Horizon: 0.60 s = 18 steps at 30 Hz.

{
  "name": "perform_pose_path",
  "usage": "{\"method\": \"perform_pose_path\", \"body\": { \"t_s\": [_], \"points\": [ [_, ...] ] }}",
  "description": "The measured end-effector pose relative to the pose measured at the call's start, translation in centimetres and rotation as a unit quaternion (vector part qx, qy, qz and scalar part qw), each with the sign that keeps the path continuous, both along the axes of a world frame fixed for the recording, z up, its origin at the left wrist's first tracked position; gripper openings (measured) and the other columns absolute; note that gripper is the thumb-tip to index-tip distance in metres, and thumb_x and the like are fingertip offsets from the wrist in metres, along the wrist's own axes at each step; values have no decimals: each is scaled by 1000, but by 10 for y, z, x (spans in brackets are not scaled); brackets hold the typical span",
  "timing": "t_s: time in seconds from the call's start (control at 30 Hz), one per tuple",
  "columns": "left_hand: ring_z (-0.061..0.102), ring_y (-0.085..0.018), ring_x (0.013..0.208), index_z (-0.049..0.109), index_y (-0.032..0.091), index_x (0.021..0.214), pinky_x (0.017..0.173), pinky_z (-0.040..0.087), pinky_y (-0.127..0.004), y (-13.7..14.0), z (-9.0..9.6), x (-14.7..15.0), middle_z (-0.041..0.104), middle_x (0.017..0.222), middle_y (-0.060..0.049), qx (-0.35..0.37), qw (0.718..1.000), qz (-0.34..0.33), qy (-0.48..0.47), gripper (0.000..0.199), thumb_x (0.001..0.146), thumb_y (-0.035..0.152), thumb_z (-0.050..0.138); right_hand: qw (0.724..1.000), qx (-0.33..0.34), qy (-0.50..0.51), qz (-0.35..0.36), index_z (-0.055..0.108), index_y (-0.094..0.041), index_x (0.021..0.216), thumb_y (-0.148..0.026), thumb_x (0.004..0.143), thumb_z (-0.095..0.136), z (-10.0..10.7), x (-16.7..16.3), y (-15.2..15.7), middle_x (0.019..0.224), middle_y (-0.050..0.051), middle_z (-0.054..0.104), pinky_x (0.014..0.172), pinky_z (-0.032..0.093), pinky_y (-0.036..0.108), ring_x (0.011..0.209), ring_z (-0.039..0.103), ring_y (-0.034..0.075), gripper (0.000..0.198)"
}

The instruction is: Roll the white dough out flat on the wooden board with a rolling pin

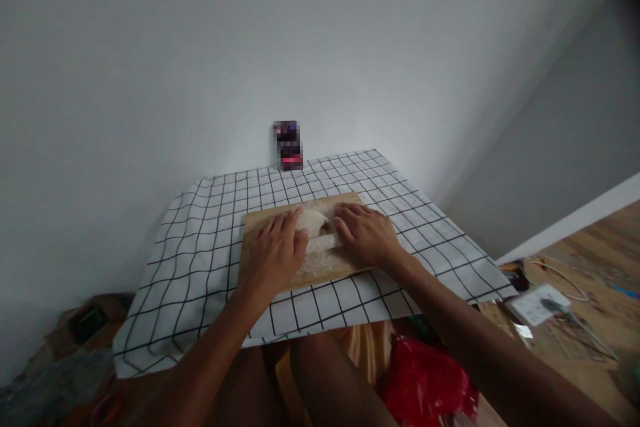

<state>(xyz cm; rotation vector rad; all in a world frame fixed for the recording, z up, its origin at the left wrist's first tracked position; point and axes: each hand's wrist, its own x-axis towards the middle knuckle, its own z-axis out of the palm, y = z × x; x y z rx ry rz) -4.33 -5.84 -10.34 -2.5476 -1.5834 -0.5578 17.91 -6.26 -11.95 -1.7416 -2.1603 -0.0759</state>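
Observation:
A pale, flour-dusted rolling pin [323, 243] lies crosswise over a wooden board [320, 275], its middle showing between my hands. My left hand [277, 243] lies over its left part, fingers bent forward and thumb pointing right. Over the right part rests my right hand [365, 230], its fingers curled down toward the board. Just beyond the pin is a piece of whitish dough [311, 221], with my left fingers beside its left edge. The pin's ends are hidden under my hands. White flour is scattered on the board.
The board lies on a table with a white, black-checked cloth [200, 267]. A phone [289, 145] with a blurred screen leans against the wall at the back. Below right are a red plastic bag [427, 377] and a power strip [537, 305] with cables.

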Motion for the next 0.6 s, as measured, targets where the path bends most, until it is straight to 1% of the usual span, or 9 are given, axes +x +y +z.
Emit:
{"method": "perform_pose_path", "body": {
  "t_s": [0.1, 0.27, 0.33, 0.4, 0.47, 0.53, 0.6],
  "points": [
    [62, -31, 137, 48, 15, 155, 117, 49, -50, 0, -2, -3, 67, 148, -14, 10, 1000, -6, -2, 49, 109, 32, 42, 1000, 24, 2, 0, 72, -23, 124, -39, 112, 37, -2, 0, -6, 143, 9, 71, 104, 50, 41, 126, 67, 26, 40],
    [55, -34, 146, 41, 12, 159, 122, 45, -54, -10, -12, -9, 60, 156, -18, 18, 999, -32, -11, 55, 111, 37, 40, 998, 65, 14, 17, 75, -24, 117, -37, 114, 37, -9, -2, -25, 142, 7, 72, 110, 44, 42, 126, 66, 25, 40],
    [53, -34, 148, 37, 12, 161, 123, 44, -55, -17, -17, -11, 57, 159, -19, 17, 999, -37, -24, 56, 111, 38, 40, 997, 80, 17, 8, 75, -23, 113, -39, 113, 40, -12, -2, -33, 138, 9, 73, 106, 44, 42, 122, 66, 25, 39],
    [50, -33, 151, 34, 14, 162, 124, 44, -54, -23, -21, -13, 53, 163, -18, 18, 998, -43, -50, 57, 111, 39, 41, 996, 83, 17, -6, 74, -22, 103, -41, 112, 42, -14, -3, -39, 123, 10, 75, 96, 45, 41, 110, 68, 26, 38],
    [48, -31, 154, 33, 18, 163, 125, 44, -53, -27, -24, -14, 49, 166, -17, 17, 995, -45, -90, 57, 111, 38, 42, 997, 75, 12, -10, 72, -21, 96, -44, 111, 44, -14, -2, -42, 106, 9, 74, 89, 43, 39, 100, 67, 25, 39],
    [48, -30, 154, 33, 21, 162, 124, 45, -53, -28, -25, -15, 49, 167, -16, 5, 992, -38, -124, 55, 110, 37, 44, 998, 62, 4, 6, 71, -21, 94, -49, 110, 48, -12, 0, -43, 100, 8, 73, 87, 42, 39, 98, 66, 26, 40],
    [50, -29, 152, 36, 22, 160, 123, 46, -52, -28, -24, -17, 52, 165, -15, -11, 989, -26, -145, 54, 109, 36, 46, 999, 40, -2, 21, 71, -21, 91, -56, 108, 51, -8, 1, -42, 96, 8, 74, 84, 42, 36, 95, 67, 25, 44]
  ]
}}
